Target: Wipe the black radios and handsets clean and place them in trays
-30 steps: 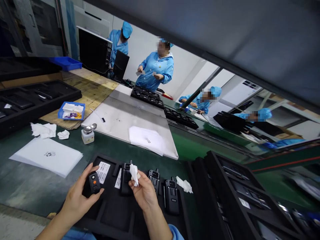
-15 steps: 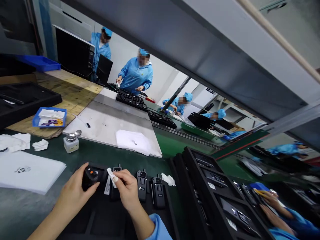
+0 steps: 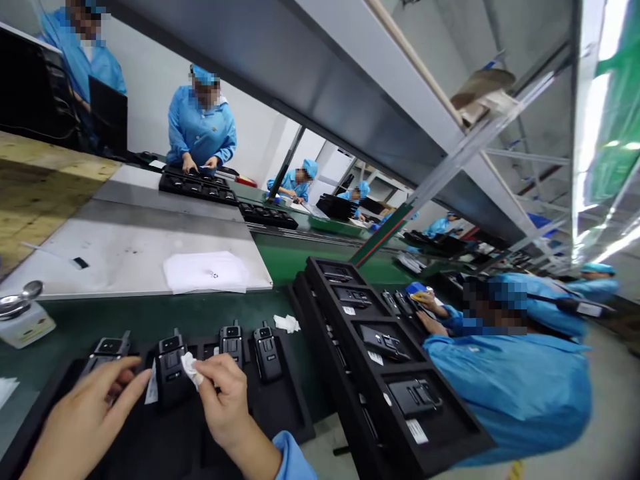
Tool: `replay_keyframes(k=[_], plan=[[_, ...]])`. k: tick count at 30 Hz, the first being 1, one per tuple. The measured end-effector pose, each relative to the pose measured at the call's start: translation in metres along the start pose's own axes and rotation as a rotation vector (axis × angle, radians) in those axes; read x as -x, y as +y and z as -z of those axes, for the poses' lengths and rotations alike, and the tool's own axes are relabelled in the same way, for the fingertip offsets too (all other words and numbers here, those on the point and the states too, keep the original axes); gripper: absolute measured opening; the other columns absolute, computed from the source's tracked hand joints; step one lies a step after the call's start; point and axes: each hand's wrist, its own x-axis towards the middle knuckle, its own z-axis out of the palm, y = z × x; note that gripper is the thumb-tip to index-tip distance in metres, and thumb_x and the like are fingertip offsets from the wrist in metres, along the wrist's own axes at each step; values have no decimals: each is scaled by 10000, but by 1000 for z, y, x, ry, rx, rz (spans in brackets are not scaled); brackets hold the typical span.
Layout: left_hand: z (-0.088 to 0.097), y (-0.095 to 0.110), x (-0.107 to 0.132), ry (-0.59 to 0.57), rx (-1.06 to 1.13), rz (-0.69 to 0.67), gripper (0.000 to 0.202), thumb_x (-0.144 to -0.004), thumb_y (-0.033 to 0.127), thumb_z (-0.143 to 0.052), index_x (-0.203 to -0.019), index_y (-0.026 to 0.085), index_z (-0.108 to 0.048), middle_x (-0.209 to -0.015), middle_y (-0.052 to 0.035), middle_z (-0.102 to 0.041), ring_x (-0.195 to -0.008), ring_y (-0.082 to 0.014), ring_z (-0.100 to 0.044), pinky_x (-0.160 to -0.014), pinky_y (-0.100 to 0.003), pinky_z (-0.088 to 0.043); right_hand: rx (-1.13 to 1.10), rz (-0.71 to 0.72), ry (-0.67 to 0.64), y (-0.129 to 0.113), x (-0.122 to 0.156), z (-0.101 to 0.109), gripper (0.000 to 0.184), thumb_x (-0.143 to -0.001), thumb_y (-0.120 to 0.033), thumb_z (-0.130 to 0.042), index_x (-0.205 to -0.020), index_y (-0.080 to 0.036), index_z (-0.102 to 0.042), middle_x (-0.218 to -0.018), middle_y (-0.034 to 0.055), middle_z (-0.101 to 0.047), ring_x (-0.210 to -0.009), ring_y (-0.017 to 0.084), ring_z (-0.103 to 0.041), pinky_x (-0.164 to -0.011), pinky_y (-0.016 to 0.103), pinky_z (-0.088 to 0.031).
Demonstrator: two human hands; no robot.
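My right hand [image 3: 225,393] pinches a crumpled white tissue [image 3: 191,369] beside a black handheld radio [image 3: 173,363] in the foam tray [image 3: 300,413]. My left hand [image 3: 95,413] is open, thumb and fingers apart, over the tray's left side. Just beyond its fingers lies another radio [image 3: 110,348], partly covered by the hand. Two more radios, one [image 3: 231,343] partly behind my right hand and one [image 3: 267,352] farther right, sit in the same row. A white label strip [image 3: 151,385] lies between the two left radios.
Stacked foam trays [image 3: 360,333] with radios stand to the right. A co-worker in blue [image 3: 510,393] works beyond them. White sheets [image 3: 205,271] lie on a pale board, a spooned bottle [image 3: 25,323] at left, and a loose tissue [image 3: 287,324] behind the tray. A shelf [image 3: 310,73] slants overhead.
The view has swung right, bringing the co-worker fully into sight. The radio my left hand held now rests at the tray's left, and that hand has opened. The tissue stays in my right hand.
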Motion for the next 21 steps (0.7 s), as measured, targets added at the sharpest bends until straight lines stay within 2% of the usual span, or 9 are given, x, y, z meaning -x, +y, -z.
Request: replay_keyframes(k=[2,4,8,13,16,21], plan=[[-8,16,12,-183,383,94,521,-794,682,-602,-1026,228,-708,-954,-30,-753,-833,-251,-715,-755,-336,-604,70,89,-42,0,5,0,281,-894,-177,-577,-1109,-255,-740,-899,57,-684,-821,179,-642,-732,314,-543],[-13,36,23,-269,631,157,478,-791,638,-656,-985,205,-719,-967,-52,-755,-862,-245,-716,-795,-320,-599,123,176,-83,-1,10,1,297,-906,-178,-552,-1141,-251,-718,-904,61,-680,-818,183,-631,-724,324,-538],[-12,66,34,-327,861,289,409,-821,560,-685,-914,164,-728,-870,-70,-739,-820,-222,-690,-726,-283,-578,118,235,-122,-6,17,12,285,-923,-174,-550,-1173,-226,-677,-958,71,-669,-845,185,-618,-729,330,-531],[-14,75,44,-331,1037,374,296,-818,447,-747,-813,153,-705,-735,-19,-680,-690,-140,-617,-659,-224,-520,88,290,-176,-12,23,27,305,-911,-186,-577,-1205,-215,-654,-992,83,-655,-830,192,-602,-704,332,-514],[-16,74,49,-366,1075,396,271,-837,418,-738,-823,149,-706,-752,-27,-688,-703,-139,-618,-662,-221,-507,-77,165,-179,-12,27,31,282,-922,-234,-588,-1195,-222,-659,-1003,74,-646,-857,185,-614,-738,322,-522],[-16,73,52,-441,1111,294,242,-884,395,-693,-865,154,-702,-766,-21,-680,-715,-128,-605,-696,-218,-491,-372,-246,-176,-6,32,32,289,-891,-343,-666,-1157,-232,-685,-886,21,-641,-789,153,-605,-718,275,-504]])
